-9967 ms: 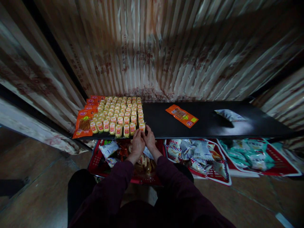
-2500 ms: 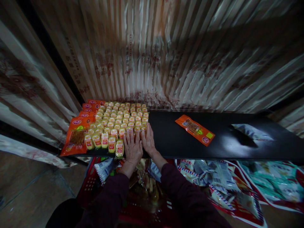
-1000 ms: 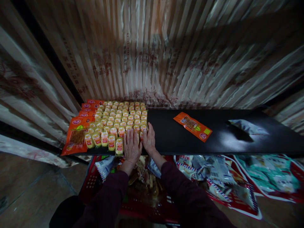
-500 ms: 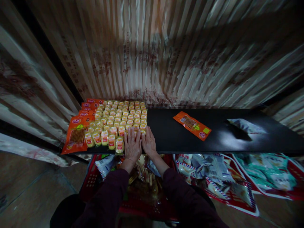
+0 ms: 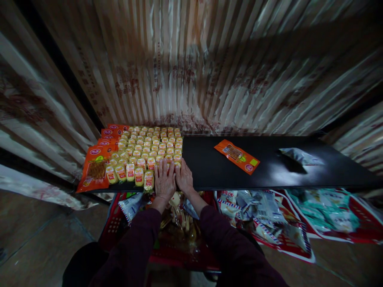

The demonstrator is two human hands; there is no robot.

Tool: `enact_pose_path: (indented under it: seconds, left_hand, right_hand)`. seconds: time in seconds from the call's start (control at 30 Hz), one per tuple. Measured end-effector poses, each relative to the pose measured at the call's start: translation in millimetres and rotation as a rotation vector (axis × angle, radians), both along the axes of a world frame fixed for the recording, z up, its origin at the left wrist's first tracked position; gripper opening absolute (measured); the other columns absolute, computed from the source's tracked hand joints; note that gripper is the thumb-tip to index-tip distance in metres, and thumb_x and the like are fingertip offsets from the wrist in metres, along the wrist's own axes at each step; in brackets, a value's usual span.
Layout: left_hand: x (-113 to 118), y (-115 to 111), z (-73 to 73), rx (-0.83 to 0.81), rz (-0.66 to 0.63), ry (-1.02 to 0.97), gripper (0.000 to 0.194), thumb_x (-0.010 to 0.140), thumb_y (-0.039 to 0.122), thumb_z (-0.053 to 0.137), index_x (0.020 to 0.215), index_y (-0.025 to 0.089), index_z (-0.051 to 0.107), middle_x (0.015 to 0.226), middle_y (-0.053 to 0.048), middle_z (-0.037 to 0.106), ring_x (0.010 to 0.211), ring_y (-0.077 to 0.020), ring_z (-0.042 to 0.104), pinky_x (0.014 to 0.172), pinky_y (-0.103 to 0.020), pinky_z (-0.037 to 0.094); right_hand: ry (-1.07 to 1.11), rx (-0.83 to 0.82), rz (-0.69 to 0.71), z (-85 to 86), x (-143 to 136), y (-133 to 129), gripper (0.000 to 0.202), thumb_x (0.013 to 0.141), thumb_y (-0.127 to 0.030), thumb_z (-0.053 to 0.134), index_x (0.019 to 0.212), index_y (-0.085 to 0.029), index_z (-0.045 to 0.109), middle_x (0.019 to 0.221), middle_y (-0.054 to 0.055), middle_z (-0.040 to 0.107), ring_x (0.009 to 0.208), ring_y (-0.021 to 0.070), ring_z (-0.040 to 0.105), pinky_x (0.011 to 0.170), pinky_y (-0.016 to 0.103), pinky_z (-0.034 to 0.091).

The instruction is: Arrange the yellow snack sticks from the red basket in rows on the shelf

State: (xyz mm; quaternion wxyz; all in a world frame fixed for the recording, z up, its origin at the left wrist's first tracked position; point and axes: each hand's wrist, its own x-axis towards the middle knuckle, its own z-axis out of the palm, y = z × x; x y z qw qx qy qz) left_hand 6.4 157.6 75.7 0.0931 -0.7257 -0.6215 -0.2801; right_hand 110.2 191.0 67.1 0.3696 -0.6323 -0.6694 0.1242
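Several rows of small yellow wrapped snack packets (image 5: 149, 153) with red and white labels stand close together on the left part of a black shelf (image 5: 203, 167). My left hand (image 5: 164, 183) lies with its fingers stretched out against packets at the front right of the block, covering some of them. Beside it, my right hand (image 5: 184, 177) rests along the block's right front corner, fingers extended. Neither hand is wrapped around a packet. Orange snack bags (image 5: 95, 169) line the block's left side.
Farther right on the shelf lie one orange bag (image 5: 237, 156) and a silvery-white packet (image 5: 302, 156). Below the front edge are red baskets (image 5: 112, 225) holding white bags (image 5: 266, 207), teal bags (image 5: 329, 209) and other wrapped food. A striped, pleated curtain (image 5: 191, 71) hangs behind.
The view has shifted slightly, so the shelf's right part appears a little farther left. Both hands stay against the yellow packets with almost the same pose.
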Motion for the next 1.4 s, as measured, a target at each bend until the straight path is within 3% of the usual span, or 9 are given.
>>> enact_pose_path:
  seconds: [0.83, 1.07, 1.4]
  left_hand:
    - [1.0, 0.5, 0.2, -0.016, 0.008, -0.012, 0.053, 0.091, 0.026, 0.041, 0.144, 0.021, 0.037, 0.155, -0.011, 0.024, 0.145, -0.0270, 0.015, 0.115, -0.055, 0.019]
    - [0.5, 0.3, -1.8, 0.010, 0.016, -0.028, 0.056, 0.091, 0.029, 0.041, 0.145, 0.017, 0.033, 0.155, -0.013, 0.021, 0.145, -0.0270, 0.013, 0.116, -0.053, 0.019]
    - [-1.6, -4.5, 0.7, 0.037, -0.005, -0.043, 0.057, 0.090, 0.030, 0.040, 0.144, 0.012, 0.034, 0.153, -0.015, 0.028, 0.145, -0.0261, 0.015, 0.117, -0.052, 0.017]
  right_hand:
    - [-0.039, -0.010, -0.005, -3.9, -0.4, 1.0, 0.059, 0.096, -0.040, 0.019, 0.136, -0.005, 0.045, 0.138, 0.018, 0.050, 0.132, 0.0242, 0.043, 0.110, 0.044, 0.032]
    - [0.023, 0.004, -0.028, -2.0, -0.5, -0.5, 0.058, 0.096, -0.043, 0.022, 0.140, -0.010, 0.039, 0.143, 0.017, 0.044, 0.136, 0.0228, 0.037, 0.112, 0.044, 0.030]
    - [0.102, 0.016, -0.040, -5.7, 3.9, 0.9, 0.063, 0.095, -0.048, 0.022, 0.139, -0.008, 0.039, 0.142, 0.019, 0.045, 0.135, 0.0244, 0.038, 0.111, 0.047, 0.031]
